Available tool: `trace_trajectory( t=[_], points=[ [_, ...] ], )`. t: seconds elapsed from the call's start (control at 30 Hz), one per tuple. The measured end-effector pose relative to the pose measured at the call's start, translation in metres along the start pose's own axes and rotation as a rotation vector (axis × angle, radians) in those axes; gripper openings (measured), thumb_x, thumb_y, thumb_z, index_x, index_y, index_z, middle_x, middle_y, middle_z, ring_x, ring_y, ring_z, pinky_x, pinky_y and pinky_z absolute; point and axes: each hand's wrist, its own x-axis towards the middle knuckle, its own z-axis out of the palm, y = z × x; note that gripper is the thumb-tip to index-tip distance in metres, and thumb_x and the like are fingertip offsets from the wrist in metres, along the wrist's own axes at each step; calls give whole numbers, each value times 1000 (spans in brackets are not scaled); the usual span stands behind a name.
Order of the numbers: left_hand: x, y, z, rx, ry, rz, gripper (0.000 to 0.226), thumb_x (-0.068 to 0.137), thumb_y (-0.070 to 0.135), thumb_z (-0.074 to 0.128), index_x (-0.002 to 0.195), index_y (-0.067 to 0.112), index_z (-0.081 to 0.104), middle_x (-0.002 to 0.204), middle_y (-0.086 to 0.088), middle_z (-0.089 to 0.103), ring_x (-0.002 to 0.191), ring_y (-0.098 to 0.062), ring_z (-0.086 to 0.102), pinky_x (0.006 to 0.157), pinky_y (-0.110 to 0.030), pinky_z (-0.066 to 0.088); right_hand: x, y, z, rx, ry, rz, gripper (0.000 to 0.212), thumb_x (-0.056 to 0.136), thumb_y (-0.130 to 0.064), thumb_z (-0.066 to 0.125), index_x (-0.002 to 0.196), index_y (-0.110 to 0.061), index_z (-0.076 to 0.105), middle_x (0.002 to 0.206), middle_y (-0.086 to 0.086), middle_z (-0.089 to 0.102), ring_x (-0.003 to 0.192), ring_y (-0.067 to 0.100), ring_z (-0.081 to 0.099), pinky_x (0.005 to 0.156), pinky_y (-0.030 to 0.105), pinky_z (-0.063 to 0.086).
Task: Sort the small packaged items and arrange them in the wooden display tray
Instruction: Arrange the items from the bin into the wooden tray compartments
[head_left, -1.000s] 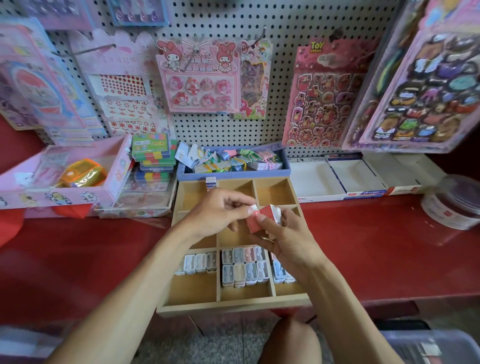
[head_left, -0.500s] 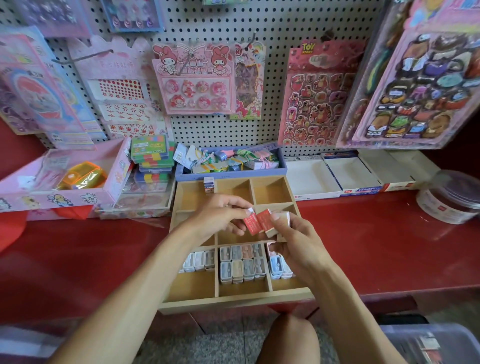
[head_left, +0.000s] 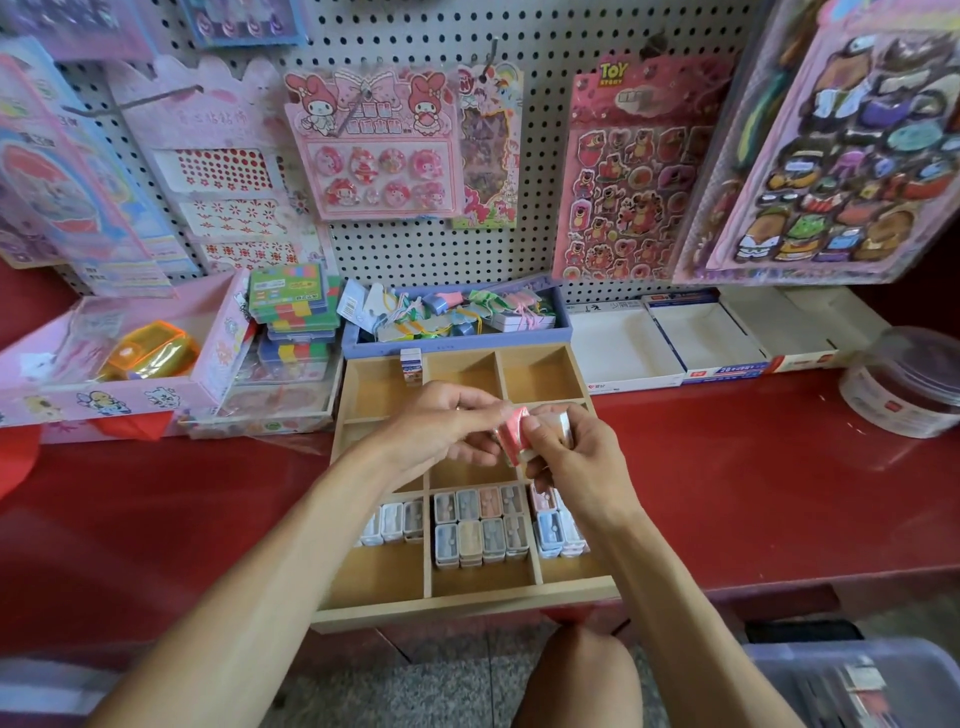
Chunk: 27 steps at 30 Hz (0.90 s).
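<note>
A wooden display tray (head_left: 467, 605) with several compartments lies on the red counter, its front edge overhanging. Both hands hover over its middle. My left hand (head_left: 441, 431) pinches a small pink packaged item (head_left: 511, 434) from the left. My right hand (head_left: 571, 457) holds the same pink item with its thumb and also grips a small white packaged item (head_left: 558, 423). Rows of small pastel packaged items (head_left: 480, 525) fill the front compartments. One small item (head_left: 411, 364) stands upright in the back left compartment.
A blue box (head_left: 457, 317) of loose packaged goods sits behind the tray. A pink box (head_left: 208, 364) and stacked colourful cases (head_left: 291, 306) stand left, white open boxes (head_left: 675, 343) and a round clear tub (head_left: 909, 384) right. Sticker sheets hang on the pegboard (head_left: 540, 130). My knee (head_left: 576, 675) is below.
The two hands have drawn closer over the tray's middle. The pink item has turned more upright between the fingers, and the white one sits deeper in my right hand.
</note>
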Motion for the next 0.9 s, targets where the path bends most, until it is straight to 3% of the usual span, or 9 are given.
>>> trace_trajectory(
  t=[0.17, 0.27, 0.37, 0.43, 0.57, 0.7, 0.8, 0.9],
  points=[
    [9, 2, -11, 150, 72, 18, 17, 81, 6, 76, 98, 10, 73, 86, -6, 73, 75, -15, 69, 67, -25, 58, 8, 1, -1, 57, -39, 47, 18, 100, -21, 60, 91, -9, 69, 76, 8, 68, 60, 12, 59, 54, 27, 49],
    [26, 2, -25, 340, 260, 33, 16, 82, 6, 76, 89, 20, 71, 94, -8, 72, 75, -17, 70, 73, -28, 59, 11, 4, -9, 95, 51, 95, 22, 99, -29, 61, 97, -10, 72, 81, 2, 61, 69, 12, 60, 59, 27, 50],
    [55, -2, -34, 649, 415, 89, 16, 81, 11, 77, 92, 21, 72, 105, -2, 70, 88, -16, 67, 83, -34, 56, 11, 6, -18, 39, 63, 74, 48, 91, -44, 68, 92, 4, 68, 81, 23, 60, 77, 24, 57, 72, 47, 55],
    [72, -4, -33, 859, 465, 113, 22, 83, 15, 75, 105, 16, 72, 107, -2, 69, 96, -17, 62, 87, -31, 50, 10, 6, -24, 47, 84, 61, 49, 93, -40, 69, 92, 9, 66, 88, 33, 62, 76, 25, 57, 78, 54, 57],
    [101, -14, -25, 992, 509, 160, 38, 86, 16, 74, 122, 12, 65, 123, -6, 65, 113, -21, 59, 97, -34, 45, 8, 6, -35, 104, 113, 72, 18, 95, -24, 67, 93, -10, 77, 75, 9, 67, 67, 16, 59, 57, 26, 50],
    [116, -24, -18, 997, 584, 193, 34, 88, 14, 71, 121, 12, 66, 127, -9, 56, 113, -26, 59, 103, -37, 44, 7, 7, -41, 137, 168, 78, 12, 89, -19, 73, 90, -7, 74, 76, 9, 74, 65, 15, 66, 56, 23, 52],
    [118, -26, -18, 1021, 593, 214, 39, 85, 7, 72, 123, 13, 64, 128, -9, 52, 111, -26, 59, 98, -34, 45, 5, 6, -43, 192, 183, 110, 12, 85, -15, 76, 86, -5, 70, 77, 8, 75, 63, 12, 67, 53, 19, 51],
    [121, -30, -19, 1104, 560, 239, 45, 83, 2, 70, 125, 15, 59, 132, -8, 49, 110, -26, 60, 94, -34, 48, 5, 8, -43, 286, 178, 157, 11, 81, -9, 78, 85, -5, 68, 81, 12, 75, 67, 17, 67, 60, 22, 58]
  ],
)
